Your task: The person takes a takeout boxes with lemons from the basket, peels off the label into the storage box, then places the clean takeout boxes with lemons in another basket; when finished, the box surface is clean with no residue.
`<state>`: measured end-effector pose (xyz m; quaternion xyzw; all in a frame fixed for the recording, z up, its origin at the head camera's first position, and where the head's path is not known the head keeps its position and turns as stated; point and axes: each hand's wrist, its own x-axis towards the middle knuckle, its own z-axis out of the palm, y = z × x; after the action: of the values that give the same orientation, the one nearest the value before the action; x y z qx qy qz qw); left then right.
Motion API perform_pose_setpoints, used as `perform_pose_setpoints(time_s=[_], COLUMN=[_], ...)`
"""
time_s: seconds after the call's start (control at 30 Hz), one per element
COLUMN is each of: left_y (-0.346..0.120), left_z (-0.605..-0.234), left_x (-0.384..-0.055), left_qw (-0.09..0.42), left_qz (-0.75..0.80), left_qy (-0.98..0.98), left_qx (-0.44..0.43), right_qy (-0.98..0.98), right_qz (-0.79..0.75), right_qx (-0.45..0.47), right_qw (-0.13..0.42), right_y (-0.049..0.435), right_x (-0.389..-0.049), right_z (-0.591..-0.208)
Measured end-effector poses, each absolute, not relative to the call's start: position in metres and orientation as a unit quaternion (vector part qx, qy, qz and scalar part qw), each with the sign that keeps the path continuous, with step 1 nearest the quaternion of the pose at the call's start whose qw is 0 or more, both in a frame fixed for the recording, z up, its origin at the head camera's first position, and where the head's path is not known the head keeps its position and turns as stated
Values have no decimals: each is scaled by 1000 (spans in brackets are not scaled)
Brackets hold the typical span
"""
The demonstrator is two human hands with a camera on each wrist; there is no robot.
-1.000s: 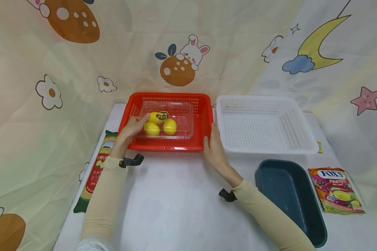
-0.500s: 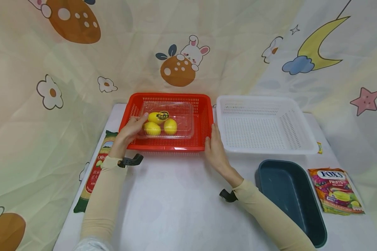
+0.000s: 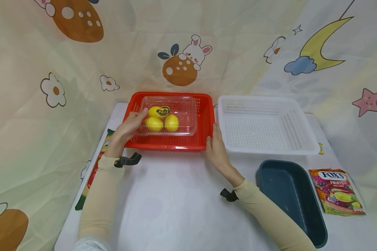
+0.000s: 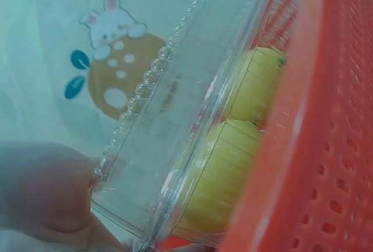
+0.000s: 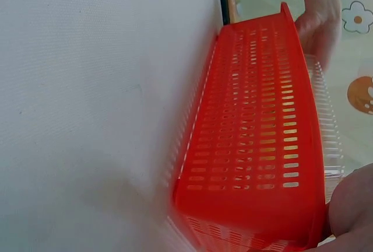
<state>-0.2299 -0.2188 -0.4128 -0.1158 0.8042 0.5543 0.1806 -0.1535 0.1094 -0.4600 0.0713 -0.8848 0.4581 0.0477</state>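
Observation:
In the head view, my left hand point(image 3: 130, 125) grips the left end of a clear plastic clamshell box point(image 3: 186, 122), thumb on the lid. Three yellow lemons point(image 3: 171, 122) show through it, and a black and yellow sticker point(image 3: 163, 111) is on the lid. The left wrist view has the box's ridged edge standing above the red rim, lemons point(image 4: 218, 176) inside. Around the box is a red plastic basket point(image 3: 172, 144). My right hand point(image 3: 218, 151) holds the basket's front right corner, thumb at the rim and fingers along the outer side.
A white basket point(image 3: 270, 150) stands right of the red one. Nearer me are a dark blue-green tray point(image 3: 289, 195) and a bag of Fox's candy point(image 3: 337, 191). A small yellow packet point(image 3: 320, 149) shows behind the white basket. A long red and green packet point(image 3: 94, 170) lies partly under my left arm.
My left hand has raised the clear box with the lemons slightly, up and toward the back of the red basket. The right hand stays at the basket corner.

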Motion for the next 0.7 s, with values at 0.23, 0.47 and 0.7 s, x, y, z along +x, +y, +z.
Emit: perform_pose_setpoints(time_s=[0.23,0.47,0.7], left_y=[-217,-221,-226], left_z=[-391,-372,-359], left_x=[-215,-193,-159], left_qw=[191,205,193], left_qz=[576,556,498], left_qy=[788,801,842], left_qx=[-102,-83,-73], right_qy=[-884,-887,-888], right_qz=[461,455,452], right_qx=[66,69,72], right_qw=[42,45,51], right_y=[110,111,111], right_x=[-153,-153,-154], right_z=[-459,-459,-461])
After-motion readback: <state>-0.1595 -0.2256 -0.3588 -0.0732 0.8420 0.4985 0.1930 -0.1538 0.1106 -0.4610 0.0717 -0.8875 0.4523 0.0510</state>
